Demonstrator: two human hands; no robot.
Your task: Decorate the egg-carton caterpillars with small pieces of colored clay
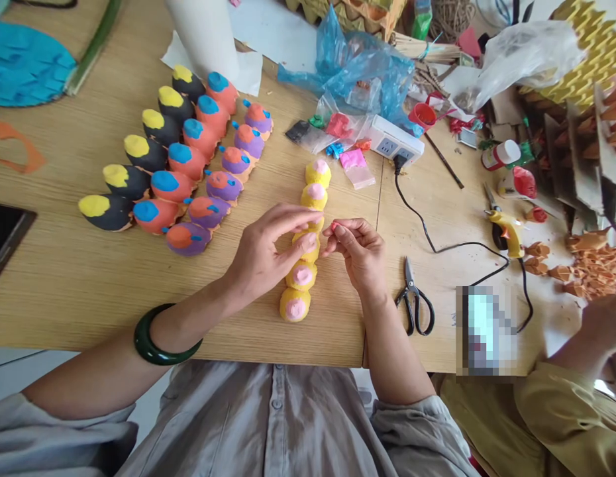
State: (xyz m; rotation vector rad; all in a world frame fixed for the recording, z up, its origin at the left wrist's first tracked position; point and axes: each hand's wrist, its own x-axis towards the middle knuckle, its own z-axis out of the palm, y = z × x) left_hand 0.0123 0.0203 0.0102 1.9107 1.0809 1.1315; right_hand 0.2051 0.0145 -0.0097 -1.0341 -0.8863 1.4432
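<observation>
A single row of yellow bumps with pink caps [301,275], looking like a strip of egg carton covered in modelling clay, runs away from me on the table. Over its middle is my left hand [268,248], fingers stretched and thumb apart, hiding part of the row; whether it touches the bumps I cannot tell. Just right of the row, my right hand [360,255] pinches a small reddish-pink bit of clay [334,226] between thumb and fingers. Left of the hands stand finished-looking rows: purple-and-orange bumps [224,186], orange-and-blue bumps [181,158] and black-and-yellow bumps [145,149].
Scissors [412,301] lie right of my right forearm. Behind are clay packets [355,165], a power strip [396,140] with a black cord, and a blue plastic bag [362,69]. A yellow glue gun [507,232] lies farther right, near another person's arm [581,338].
</observation>
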